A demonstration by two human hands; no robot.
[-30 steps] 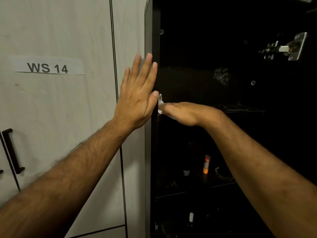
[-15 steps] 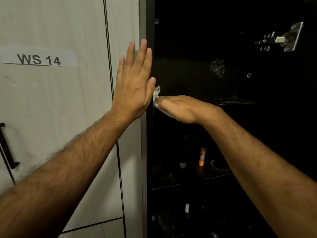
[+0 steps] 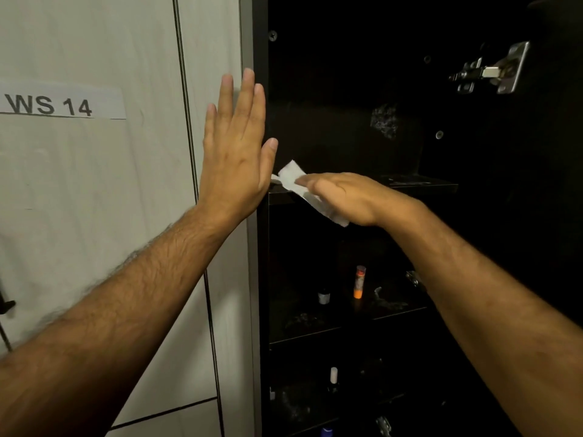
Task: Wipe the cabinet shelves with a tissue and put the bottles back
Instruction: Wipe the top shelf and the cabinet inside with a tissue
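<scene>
Top shelf (image 3: 419, 185): white tissue (image 3: 291, 178) at its left front edge.
Middle shelf (image 3: 315, 329): orange-based tube (image 3: 359, 281), small dark bottle (image 3: 323, 296).
Lower shelf (image 3: 315, 417): white-capped bottle (image 3: 333, 378).

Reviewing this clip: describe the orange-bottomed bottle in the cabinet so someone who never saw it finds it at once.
Start at the dark open cabinet right of the pale door labelled WS 14. Drop below the upper shelf, where the right hand presses a white tissue, to the next shelf down. The slim upright bottle there is the only orange one; a small dark bottle with a pale band stands left of it.
</scene>
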